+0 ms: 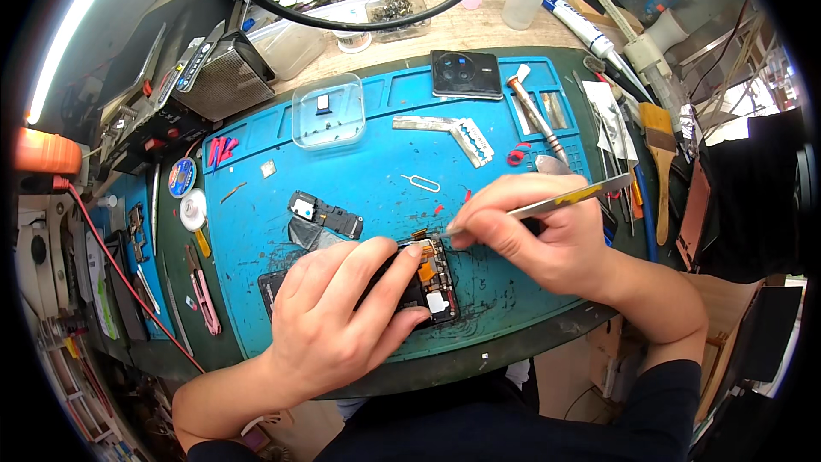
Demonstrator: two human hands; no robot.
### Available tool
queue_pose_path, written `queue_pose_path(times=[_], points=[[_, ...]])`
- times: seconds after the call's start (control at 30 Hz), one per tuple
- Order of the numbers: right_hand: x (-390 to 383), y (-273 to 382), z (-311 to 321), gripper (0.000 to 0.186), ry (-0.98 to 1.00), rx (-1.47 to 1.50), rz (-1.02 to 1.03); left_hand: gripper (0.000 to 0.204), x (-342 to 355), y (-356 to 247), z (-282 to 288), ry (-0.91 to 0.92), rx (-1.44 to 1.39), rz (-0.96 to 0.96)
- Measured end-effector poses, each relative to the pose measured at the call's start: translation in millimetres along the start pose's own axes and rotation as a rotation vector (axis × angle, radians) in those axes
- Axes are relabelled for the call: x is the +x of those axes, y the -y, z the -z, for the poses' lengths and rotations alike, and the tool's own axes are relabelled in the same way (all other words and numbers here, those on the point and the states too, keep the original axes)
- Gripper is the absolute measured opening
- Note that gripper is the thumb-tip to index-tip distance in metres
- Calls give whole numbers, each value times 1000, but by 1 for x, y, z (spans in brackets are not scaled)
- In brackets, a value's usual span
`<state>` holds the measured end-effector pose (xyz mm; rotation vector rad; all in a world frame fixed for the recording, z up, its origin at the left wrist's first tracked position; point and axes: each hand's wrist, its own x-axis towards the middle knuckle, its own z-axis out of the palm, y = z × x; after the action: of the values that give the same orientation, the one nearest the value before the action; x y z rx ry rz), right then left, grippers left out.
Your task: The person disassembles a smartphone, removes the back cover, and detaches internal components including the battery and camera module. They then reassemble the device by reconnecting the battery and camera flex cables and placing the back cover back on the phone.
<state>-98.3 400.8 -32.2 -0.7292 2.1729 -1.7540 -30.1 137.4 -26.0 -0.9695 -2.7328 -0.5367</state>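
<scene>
An opened smartphone lies on the blue work mat, with its circuit board, an orange flex cable and a white patch exposed at the right end. My left hand is closed over the phone and hides its middle; the fingertips press beside the flex cable. In my right hand is a pair of metal tweezers with a yellow mark, gripped like a pen. Their tip meets the phone's upper right corner, but the exact contact is too small to tell. Just above my left hand rests a removed black phone part.
A clear plastic box with small parts stands on the blue mat. Around it lie a SIM pin, blade, dark phone cover and metal-handled tool. A brush lies right; pink cutter left.
</scene>
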Motion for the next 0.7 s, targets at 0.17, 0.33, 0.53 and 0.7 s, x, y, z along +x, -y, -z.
queue_pose_path(times=[0.17, 0.33, 0.53, 0.7], points=[[11, 6, 7, 17, -95, -494, 464, 50, 0, 2, 0, -63, -51, 7], [9, 0, -4, 51, -35, -704, 506, 52, -2, 3, 1, -63, -15, -41], [9, -6, -8, 38, 24, -702, 531, 50, -6, 4, -2, -109, -45, -12], [10, -5, -12, 31, 4, -688, 506, 54, -6, 3, -3, -112, -53, -7]])
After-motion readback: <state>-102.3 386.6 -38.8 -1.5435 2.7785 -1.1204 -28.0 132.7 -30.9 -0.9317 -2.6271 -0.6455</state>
